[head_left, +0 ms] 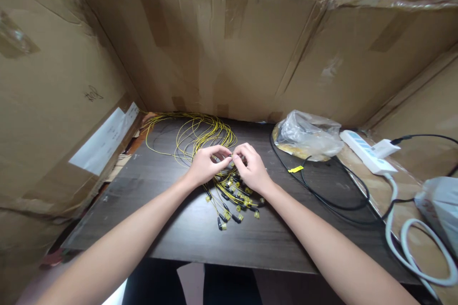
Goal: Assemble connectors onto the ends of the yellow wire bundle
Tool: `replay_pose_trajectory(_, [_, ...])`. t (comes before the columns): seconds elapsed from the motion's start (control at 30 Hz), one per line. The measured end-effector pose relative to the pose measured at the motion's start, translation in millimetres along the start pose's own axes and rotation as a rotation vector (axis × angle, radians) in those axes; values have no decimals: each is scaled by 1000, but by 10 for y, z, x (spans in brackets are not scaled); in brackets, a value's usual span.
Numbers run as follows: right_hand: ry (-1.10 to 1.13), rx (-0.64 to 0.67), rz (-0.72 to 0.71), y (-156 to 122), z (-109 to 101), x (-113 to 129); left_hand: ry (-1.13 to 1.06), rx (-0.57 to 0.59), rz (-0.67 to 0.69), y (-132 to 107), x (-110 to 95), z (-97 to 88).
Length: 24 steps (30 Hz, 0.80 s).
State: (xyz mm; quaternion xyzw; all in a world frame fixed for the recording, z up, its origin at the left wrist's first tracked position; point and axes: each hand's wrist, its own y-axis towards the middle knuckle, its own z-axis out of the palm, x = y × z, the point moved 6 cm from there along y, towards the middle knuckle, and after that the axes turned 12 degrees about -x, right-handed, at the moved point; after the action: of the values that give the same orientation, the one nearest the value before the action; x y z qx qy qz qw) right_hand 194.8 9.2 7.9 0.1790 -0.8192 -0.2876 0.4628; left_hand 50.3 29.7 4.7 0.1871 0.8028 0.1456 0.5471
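Note:
A bundle of thin yellow cables [195, 136] lies coiled on the dark table [168, 228], its ends fanned toward me with several black and yellow connectors [234, 202]. My left hand [205, 164] and my right hand [252, 167] meet above the connectors. Both are closed in a pinch on a cable end between them, too small to make out clearly.
Cardboard walls [222, 52] close in the table on the left, back and right. A clear plastic bag [309, 136] lies at the back right. A black cable [322, 195] loops beside it. A white power strip [368, 152] and thick white cord [397, 243] sit at the right.

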Motion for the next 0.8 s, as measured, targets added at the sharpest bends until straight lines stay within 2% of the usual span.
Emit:
replay_pose_trajectory(0.33, [33,-38,0,-10,-4,-19,-4,19,-73,10,29,5])
replay_pose_trajectory(0.6, [-4,2,40,2,-7,-16,28,-3,25,1,-30,-15])
replay_pose_trajectory(0.8, [-45,62,8,12,12,1,35,10,32,3,-34,-9])
